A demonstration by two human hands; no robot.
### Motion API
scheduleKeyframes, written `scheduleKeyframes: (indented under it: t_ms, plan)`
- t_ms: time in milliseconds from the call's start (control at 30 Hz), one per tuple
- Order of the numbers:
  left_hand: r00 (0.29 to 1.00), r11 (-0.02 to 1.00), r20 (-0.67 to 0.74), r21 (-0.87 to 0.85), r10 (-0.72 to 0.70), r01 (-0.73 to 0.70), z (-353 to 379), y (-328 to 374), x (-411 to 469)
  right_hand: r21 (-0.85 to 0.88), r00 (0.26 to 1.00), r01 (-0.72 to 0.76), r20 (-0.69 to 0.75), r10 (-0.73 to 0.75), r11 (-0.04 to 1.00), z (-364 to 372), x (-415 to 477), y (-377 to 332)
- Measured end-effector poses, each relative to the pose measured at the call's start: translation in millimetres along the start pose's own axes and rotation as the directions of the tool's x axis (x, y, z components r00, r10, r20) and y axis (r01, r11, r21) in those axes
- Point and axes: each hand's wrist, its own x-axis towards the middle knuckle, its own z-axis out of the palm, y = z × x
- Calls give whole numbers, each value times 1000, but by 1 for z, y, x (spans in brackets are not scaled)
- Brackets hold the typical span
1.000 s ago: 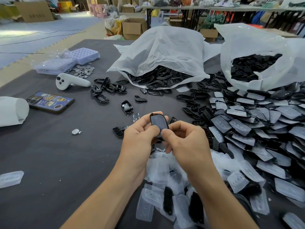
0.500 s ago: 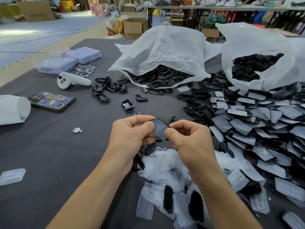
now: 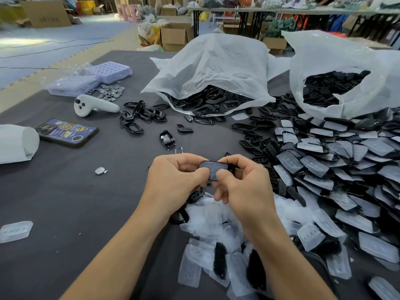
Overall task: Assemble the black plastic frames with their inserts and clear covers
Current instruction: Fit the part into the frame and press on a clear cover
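Frame (image 3: 213, 168) | pinched between thumbs and curled fingers (image 3: 188, 159) | left hand (image 3: 177, 180) on left end | right hand (image 3: 242, 187) on right end

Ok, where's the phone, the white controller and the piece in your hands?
phone (image 3: 67, 133): head view, middle of its decorated back.
white controller (image 3: 101, 106): head view, on its handle.
held piece (image 3: 213, 168): head view, on its clear-covered face.

I watch the black frame (image 3: 213, 169) turned from upright to crosswise, left hand (image 3: 175, 180) and right hand (image 3: 243, 186) now pinching its two ends, thumbs pressed along its near edge
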Motion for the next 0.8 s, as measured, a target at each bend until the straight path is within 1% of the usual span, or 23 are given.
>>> scheduleKeyframes:
  t_ms: [67, 167, 267, 367, 467, 500, 567, 633, 700, 800]
  plan:
    - [1000, 996, 12, 88, 2, -3, -1, 0, 0, -25, 1000, -5, 15, 5, 1000, -2, 1, 1]
    - [995, 993, -88, 117, 40, -30, 2, -1, -3, -46, 1000, 6, 9, -6, 999, 0, 2, 1]
    - [986, 990, -141, 126, 84, -67, 5, -2, -5, -63, 999, 28, -14, -29, 998, 1, 1, 2]
    - [983, 965, -91, 224, 161, -137, 6, -2, -8, -52, 1000, 4, -22, -5, 999, 0, 1, 3]
    - [969, 912, -32, 348, 244, -218, 7, -2, -11, -5, 1000, -28, -5, 28, 1000, -2, 2, 1]
    - [966, 909, -32, 348, 255, -229, 7, -2, -12, 46, 998, -61, 13, 60, 997, -4, 2, -1]
    - [970, 932, -56, 295, 238, -212, 7, -3, -10, 156, 986, -157, 82, 146, 975, -8, 3, -4]
    - [978, 951, -66, 253, 198, -176, 6, -4, -8, 192, 972, -211, 145, 185, 958, -12, 1, -6]
    - [984, 961, -56, 229, 171, -154, 6, -5, -7, 148, 979, -182, 122, 164, 972, -13, 1, -6]
    - [993, 983, -28, 146, 114, -109, 6, -7, -7, -56, 998, -49, 24, 50, 997, -9, 3, -2]
